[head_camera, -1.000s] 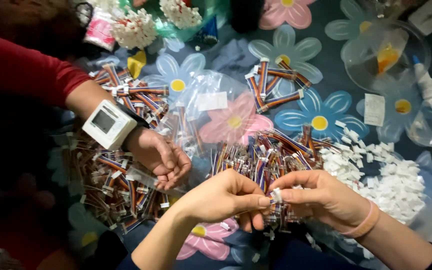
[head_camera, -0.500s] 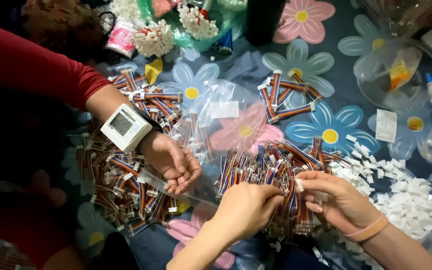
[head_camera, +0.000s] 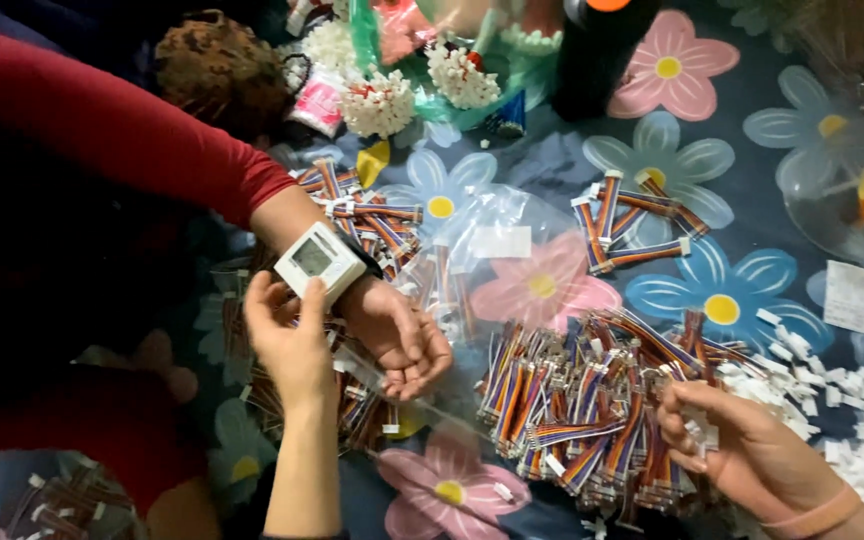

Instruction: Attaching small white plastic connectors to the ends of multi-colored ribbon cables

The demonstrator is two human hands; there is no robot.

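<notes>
Farthest left, a co-worker's red sleeve (head_camera: 102,130) reaches in across the flowered cloth (head_camera: 722,90) that covers the worktop. On that person's wrist sits a white cuff monitor (head_camera: 320,260) with a small grey screen, and the co-worker's hand (head_camera: 402,335) lies palm up just beyond it, over a heap of striped wire bundles (head_camera: 362,215).

The wearer's left hand (head_camera: 290,340) has come up from the bottom edge to the monitor: its fingers (head_camera: 257,300) are curled against the near side of the white case and the thumb rests on its lower edge, so the hand touches the device rather than lifting it.

Next to the right, a clear plastic bag (head_camera: 497,250) with a white label lies on a pink flower, and past it a few loose wire bundles (head_camera: 632,230) form a rough square. Below these spreads the large pile of multicoloured wire harnesses (head_camera: 582,400).

At the pile's right edge is the wearer's right hand (head_camera: 742,450), a pink band at its wrist, its fingers (head_camera: 687,425) pressed together and pinching a small white connector housing (head_camera: 697,420). A heap of white connector housings (head_camera: 852,410) lies just beside it on the right.
</notes>
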